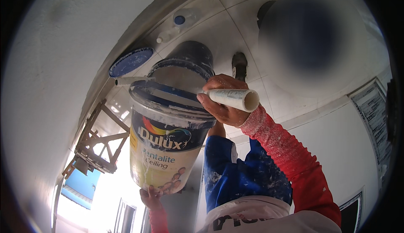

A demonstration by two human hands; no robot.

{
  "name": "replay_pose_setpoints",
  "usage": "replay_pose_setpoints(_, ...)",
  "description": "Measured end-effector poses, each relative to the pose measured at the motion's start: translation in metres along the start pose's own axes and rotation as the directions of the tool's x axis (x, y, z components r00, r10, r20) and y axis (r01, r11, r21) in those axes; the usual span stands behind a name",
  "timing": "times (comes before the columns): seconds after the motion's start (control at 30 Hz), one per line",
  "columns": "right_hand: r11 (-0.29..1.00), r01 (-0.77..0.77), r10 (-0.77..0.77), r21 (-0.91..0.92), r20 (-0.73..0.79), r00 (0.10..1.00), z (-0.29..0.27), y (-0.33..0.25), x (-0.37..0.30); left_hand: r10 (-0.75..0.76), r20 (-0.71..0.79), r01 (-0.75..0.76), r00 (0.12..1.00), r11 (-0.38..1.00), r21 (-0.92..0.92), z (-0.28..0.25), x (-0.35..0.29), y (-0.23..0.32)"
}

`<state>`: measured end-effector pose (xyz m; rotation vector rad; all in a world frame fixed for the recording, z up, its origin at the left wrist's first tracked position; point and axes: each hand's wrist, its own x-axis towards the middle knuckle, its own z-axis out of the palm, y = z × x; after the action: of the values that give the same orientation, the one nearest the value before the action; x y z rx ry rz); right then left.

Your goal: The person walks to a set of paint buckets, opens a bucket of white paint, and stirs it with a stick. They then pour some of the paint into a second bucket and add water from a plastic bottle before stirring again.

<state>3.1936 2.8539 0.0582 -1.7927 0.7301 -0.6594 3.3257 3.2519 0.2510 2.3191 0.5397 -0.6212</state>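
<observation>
Right of centre in the frame, the right hand (227,114) is closed around a white pipe (233,98), its open end toward the lower right. Low and left of centre, the left hand (150,196) has its fingers bent around the bottom edge of a labelled paint bucket (168,161). That bucket stands tilted at centre left, its blue-rimmed mouth meeting a dark bucket (198,53) above it. Upper left are a blue lid (131,62) and a clear bottle (190,17); a wooden frame (101,140) stands at middle left.
</observation>
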Motion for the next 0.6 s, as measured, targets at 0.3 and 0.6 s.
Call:
replay_pose_setpoints(0.3,0.99,-0.14,0.14,0.018,0.009,0.99,0.001,-0.004,0.0,-0.021,0.02,0.02,1.0,0.999,0.028,-0.002,0.0,0.002)
replay_pose_setpoints(0.6,0.998,-0.031,0.033,-0.047,0.042,0.999,0.006,0.002,-0.001,-0.005,0.03,0.005,1.0,1.0,0.006,-0.01,0.001,-0.005)
